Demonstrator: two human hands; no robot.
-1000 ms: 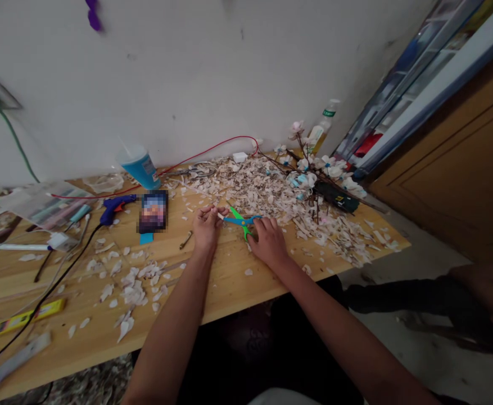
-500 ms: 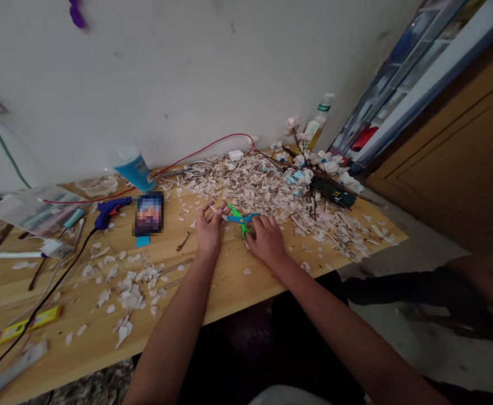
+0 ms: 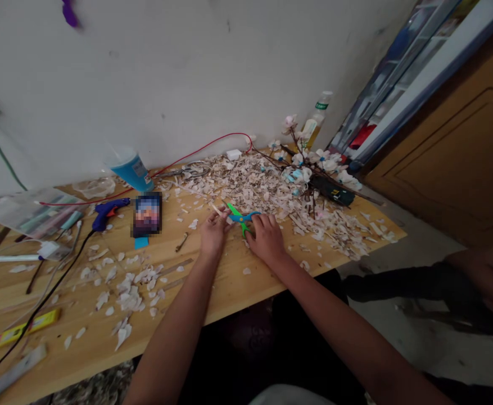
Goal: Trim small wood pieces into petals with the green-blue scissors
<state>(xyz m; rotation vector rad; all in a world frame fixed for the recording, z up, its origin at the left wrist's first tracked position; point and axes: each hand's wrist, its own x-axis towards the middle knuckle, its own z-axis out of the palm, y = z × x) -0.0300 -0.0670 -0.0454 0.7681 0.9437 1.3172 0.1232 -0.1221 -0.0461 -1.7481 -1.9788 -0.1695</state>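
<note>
Scissors (image 3: 241,217) sit gripped in the right hand (image 3: 266,239) mid-bench; the left hand (image 3: 213,232), earlier pinching a scrap, now rests loosely open beside them.

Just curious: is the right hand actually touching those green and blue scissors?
Touching. The head view shows the right hand fingers closed over the scissors handles, no gap visible.

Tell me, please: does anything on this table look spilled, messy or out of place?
Yes. Pale cut scraps lie heaped across the far side of the wooden table, around the scissors held by the right hand, and more scraps lie nearer. A black cable trails over the edge.
</note>
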